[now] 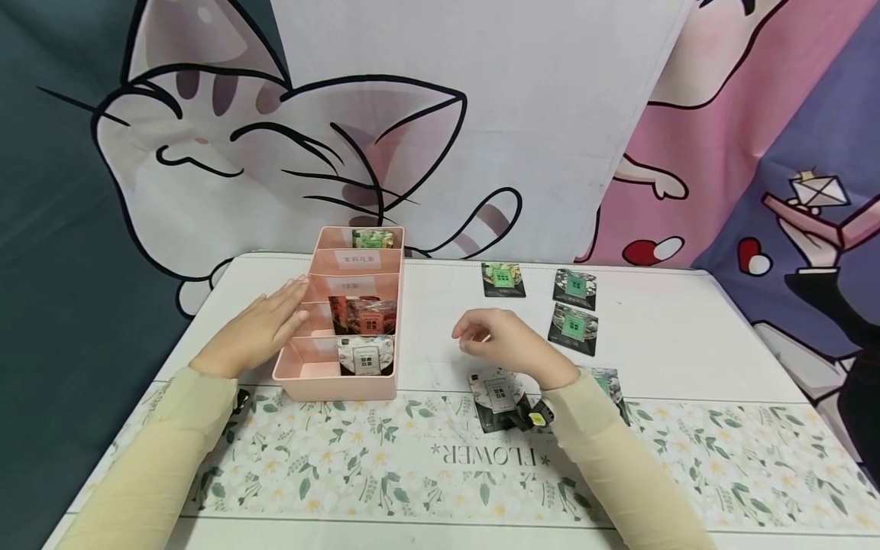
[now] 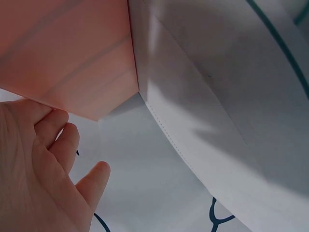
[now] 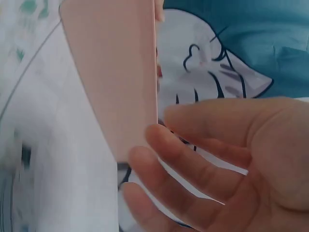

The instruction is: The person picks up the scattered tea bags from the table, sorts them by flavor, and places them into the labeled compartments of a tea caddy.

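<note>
A pink divided box (image 1: 341, 388) stands on the table. My left hand (image 1: 257, 328) lies along its left rim with the fingers extended; in the left wrist view the fingertips touch the box edge. Inside the box are a green tea packet (image 1: 373, 239) at the back, red tea packets (image 1: 371, 315) nearer the front, and a white-patterned tea packet (image 1: 367, 357) in the front compartment. My right hand (image 1: 512, 341) hovers right of the box with loosely bent fingers and holds nothing. Below its wrist, another white-patterned tea packet (image 1: 491, 389) is partly covered by the wrist camera.
A bright green packet (image 1: 503, 279) lies at the back of the table. Two dark green-labelled packets (image 1: 574, 289) (image 1: 574, 330) lie farther right. Another packet (image 1: 610, 384) is partly hidden behind the right sleeve. Behind the table hangs a cartoon cat curtain (image 1: 385, 46).
</note>
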Motion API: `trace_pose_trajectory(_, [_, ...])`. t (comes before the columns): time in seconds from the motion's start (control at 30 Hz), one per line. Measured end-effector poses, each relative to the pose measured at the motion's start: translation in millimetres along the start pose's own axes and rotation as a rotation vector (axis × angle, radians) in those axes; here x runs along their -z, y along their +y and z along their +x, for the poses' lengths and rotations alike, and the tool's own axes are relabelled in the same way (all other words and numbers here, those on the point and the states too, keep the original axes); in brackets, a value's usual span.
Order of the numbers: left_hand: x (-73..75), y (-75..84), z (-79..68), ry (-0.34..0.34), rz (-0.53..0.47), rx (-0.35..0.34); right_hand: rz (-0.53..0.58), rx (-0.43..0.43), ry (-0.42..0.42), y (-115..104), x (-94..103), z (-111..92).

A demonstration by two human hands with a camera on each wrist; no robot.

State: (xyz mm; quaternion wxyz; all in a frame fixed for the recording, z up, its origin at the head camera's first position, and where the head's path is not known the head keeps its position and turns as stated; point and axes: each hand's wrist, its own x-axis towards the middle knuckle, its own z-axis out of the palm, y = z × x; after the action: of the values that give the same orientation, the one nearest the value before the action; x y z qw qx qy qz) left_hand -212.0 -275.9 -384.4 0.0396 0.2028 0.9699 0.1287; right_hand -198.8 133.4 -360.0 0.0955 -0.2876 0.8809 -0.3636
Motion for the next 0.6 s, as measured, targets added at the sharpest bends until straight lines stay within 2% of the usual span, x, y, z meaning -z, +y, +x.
trace_pose_trajectory(0.27, [0.2,0.3,-0.1,-0.004,-0.003,0.004,-0.108,-0.062,-0.147,25,7.7,-8])
trace_pose_trajectory(0.6, [1.4,0.9,-0.2,-0.009,-0.012,0.0,-0.112,-0.141,-0.174,46,6.1,-17])
